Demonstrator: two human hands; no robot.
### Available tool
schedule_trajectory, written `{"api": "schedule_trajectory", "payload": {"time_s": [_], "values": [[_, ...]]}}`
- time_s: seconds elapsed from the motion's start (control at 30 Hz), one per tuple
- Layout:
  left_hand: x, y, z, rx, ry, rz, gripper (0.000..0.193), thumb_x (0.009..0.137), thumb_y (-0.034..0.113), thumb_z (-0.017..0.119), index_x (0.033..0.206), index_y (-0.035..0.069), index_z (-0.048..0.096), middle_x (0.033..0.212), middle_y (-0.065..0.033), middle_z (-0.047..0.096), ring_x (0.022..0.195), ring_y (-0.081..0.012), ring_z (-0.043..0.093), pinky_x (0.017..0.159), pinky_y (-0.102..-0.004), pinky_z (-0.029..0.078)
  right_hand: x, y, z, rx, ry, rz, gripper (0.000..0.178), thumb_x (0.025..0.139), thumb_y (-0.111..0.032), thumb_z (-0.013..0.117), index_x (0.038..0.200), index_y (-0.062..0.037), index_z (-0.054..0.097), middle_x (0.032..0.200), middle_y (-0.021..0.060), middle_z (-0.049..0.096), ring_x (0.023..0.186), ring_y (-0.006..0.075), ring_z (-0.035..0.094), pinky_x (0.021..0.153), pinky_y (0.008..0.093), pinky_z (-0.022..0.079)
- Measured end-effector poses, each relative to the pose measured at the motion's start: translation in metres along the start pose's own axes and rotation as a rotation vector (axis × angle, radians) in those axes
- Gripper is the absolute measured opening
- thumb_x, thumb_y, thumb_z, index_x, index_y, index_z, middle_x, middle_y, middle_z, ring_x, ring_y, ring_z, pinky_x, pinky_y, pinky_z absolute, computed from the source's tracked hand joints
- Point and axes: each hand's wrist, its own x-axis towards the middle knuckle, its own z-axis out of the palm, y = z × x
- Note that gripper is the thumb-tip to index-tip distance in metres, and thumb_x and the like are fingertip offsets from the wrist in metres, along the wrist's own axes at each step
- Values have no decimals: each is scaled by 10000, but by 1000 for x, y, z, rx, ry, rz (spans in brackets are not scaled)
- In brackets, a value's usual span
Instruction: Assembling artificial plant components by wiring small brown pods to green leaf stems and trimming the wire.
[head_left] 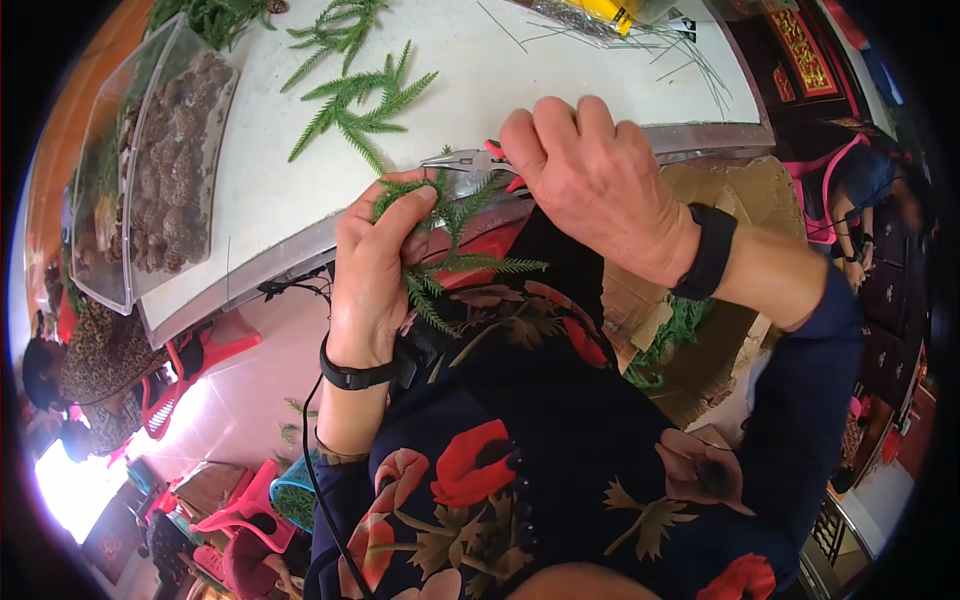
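My left hand (375, 245) pinches a green artificial pine sprig (450, 215) near the table's front edge, its needled tips hanging down toward my lap. In my right hand (600, 180) is a pair of red-handled needle-nose pliers (465, 160). The metal jaws reach left to the top of the sprig, just above my left thumb; whether they grip a wire there I cannot make out. Beyond my hands, another pine sprig (360, 110) lies on the white tabletop (480, 90).
A clear plastic box (175, 170) of pinecones stands at the left. Thin wires (690, 65) lie scattered at the far right near a yellow package (605, 12). An opened cardboard box (735, 200) with greenery sits below the table's right side. Other people and pink chairs (820, 190) are around.
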Motion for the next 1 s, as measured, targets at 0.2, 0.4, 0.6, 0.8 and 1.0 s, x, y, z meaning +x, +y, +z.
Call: {"api": "schedule_trajectory", "payload": {"time_s": [0.2, 0.4, 0.6, 0.8, 1.0], "values": [[3, -7, -2, 8, 53, 41, 159, 895, 29, 581, 1049, -1, 604, 753, 30, 552, 571, -15, 437, 525, -172, 387, 13, 10, -9, -243, 127, -147, 169, 822, -187, 619, 918, -72, 541, 754, 70, 451, 663, 228, 504, 522, 331, 445], [-4, 0, 1, 314, 169, 279, 137, 896, 27, 585, 1031, 11, 600, 772, 19, 572, 648, -26, 480, 570, -175, 407, 7, 23, -16, 673, -189, 22, 198, 854, -173, 625, 960, -27, 542, 813, 90, 551, 752, 289, 560, 610, 375, 449], [-7, -3, 8, 428, 145, 422, 109, 899, 15, 585, 1007, 0, 589, 791, 16, 586, 695, -30, 498, 615, -180, 427, 17, 28, -24, 1057, -702, 139, 236, 890, -165, 612, 1037, 8, 551, 942, 120, 641, 880, 310, 605, 740, 396, 471], [-8, -3, 7, 468, 108, 372, 120, 904, 21, 587, 1021, -4, 581, 837, 3, 605, 740, -38, 516, 660, -172, 415, 17, 35, -16, 1346, -832, 97, 274, 937, -219, 587, 1116, -12, 574, 996, 117, 653, 951, 234, 606, 869, 336, 455], [-5, -3, 7, 453, 99, 380, 97, 901, 30, 594, 993, 1, 585, 766, 20, 584, 685, -28, 502, 600, -175, 419, 18, 37, -17, 1427, -952, 101, 279, 949, -242, 580, 1117, -20, 593, 997, 94, 654, 985, 193, 589, 902, 316, 436]]}}
